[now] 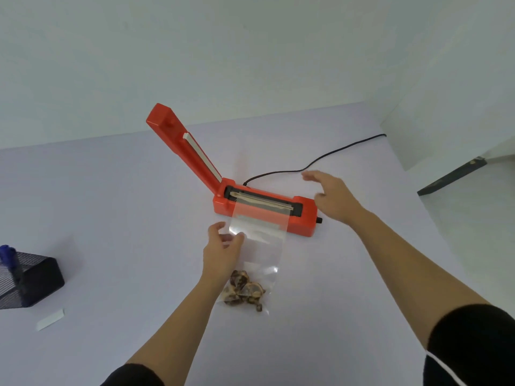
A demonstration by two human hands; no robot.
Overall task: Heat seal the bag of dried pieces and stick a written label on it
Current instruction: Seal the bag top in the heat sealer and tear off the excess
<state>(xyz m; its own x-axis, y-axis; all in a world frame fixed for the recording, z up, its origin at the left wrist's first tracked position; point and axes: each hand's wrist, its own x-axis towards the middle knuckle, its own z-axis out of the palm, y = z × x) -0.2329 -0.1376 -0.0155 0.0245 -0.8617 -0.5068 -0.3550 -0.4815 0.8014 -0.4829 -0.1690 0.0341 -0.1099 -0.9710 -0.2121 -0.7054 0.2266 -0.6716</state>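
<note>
A clear plastic bag (259, 246) lies on the white table, its open end laid across the sealing bar of an orange heat sealer (302, 215). Brown dried pieces (243, 291) sit bunched at the bag's near end. The sealer's arm (181, 143) stands raised, up and to the left. My left hand (221, 246) pinches the bag's left edge between thumb and fingers, just in front of the sealer. My right hand (331, 196) hovers with fingers spread over the sealer's right end, holding nothing. A blank white label (50, 320) lies flat at the near left.
A black mesh pen holder (30, 280) with a blue pen (8, 253) stands at the left edge. The sealer's black power cord (328, 157) runs back to the right. The table's right edge drops off near a dark object (451, 176) on the floor.
</note>
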